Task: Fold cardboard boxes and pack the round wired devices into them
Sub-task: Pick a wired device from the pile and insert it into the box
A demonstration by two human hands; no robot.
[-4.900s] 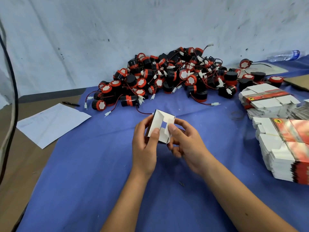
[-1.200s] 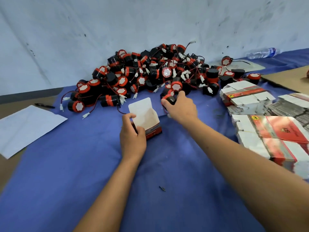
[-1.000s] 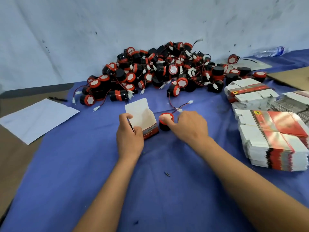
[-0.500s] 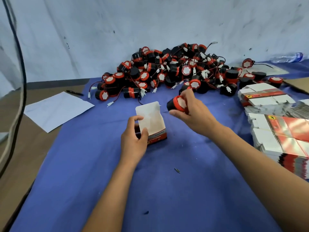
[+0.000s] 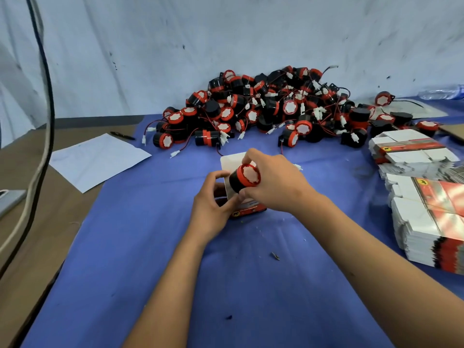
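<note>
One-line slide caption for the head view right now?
Right hand lowers a round wired device into the open box steadied by the left hand.

There was only one view — a wide-angle camera on the person's head. It looked forward and down over the table (image 5: 155,259), close above both forearms, and faced the white wall (image 5: 226,33) behind — no second view shared anything.

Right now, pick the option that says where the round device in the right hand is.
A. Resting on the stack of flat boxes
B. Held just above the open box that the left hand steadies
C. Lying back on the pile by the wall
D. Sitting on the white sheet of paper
B: the right hand grips the round device over the open box, which the left hand holds on the blue cloth.
</note>
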